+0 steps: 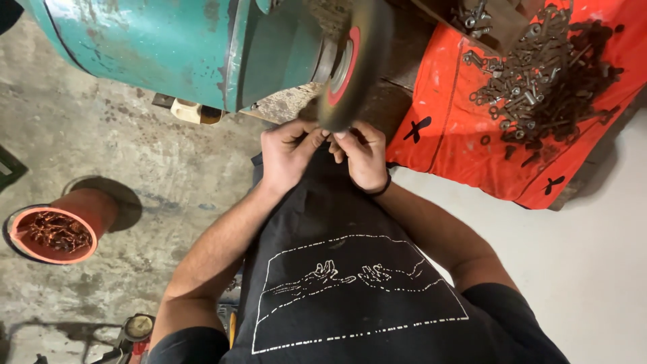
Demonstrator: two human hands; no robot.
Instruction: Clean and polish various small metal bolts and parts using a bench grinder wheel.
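Stained concrete floor underfoot, spinning wheel (350,64) on teal motor (182,47), left hand (288,154) and right hand (364,156) pinched together at its lower edge, held piece too small to make out, heap of metal parts (539,81) on orange sheet (445,128) to the right, orange bucket (50,234) far left.

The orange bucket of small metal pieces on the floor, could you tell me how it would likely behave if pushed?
The orange bucket looks nearly full of small rusty metal pieces, so it is probably heavy for its size. It seems taller than wide, so a high push might tip it. The rough concrete floor would likely resist sliding.
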